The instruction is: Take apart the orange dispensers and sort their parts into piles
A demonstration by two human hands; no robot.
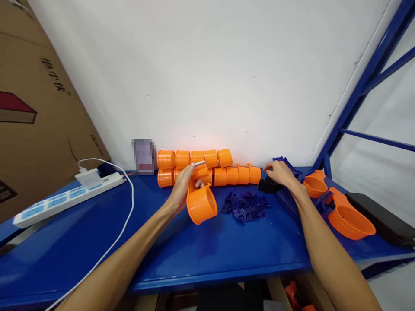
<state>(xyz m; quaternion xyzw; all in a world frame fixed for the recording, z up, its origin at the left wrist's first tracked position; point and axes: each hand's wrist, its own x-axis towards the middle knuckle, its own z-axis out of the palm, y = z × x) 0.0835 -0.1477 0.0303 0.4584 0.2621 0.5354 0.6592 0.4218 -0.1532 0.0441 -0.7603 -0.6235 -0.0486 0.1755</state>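
My left hand (182, 186) is closed around the stem of an orange cup part (201, 205), its round cup hanging toward the front. A thin pale piece (199, 163) shows at the top of that grip. Two rows of orange cups (232, 175) lie behind it along the wall. My right hand (279, 171) is over the black cylindrical pieces (269, 185) at the right, fingers bent downward; whether it holds one is hidden. Small dark blue pieces (248, 206) lie in a pile between the hands. Flat dark blue parts (287, 206) are under my right wrist.
A power strip (69, 198) with a plugged-in charger (88, 177) and white cable lies left, beside a large cardboard box (42, 108). Right are orange holders (352, 222), a black case (379, 216) and a blue metal frame (353, 103). An open box (311, 289) shows below the table edge.
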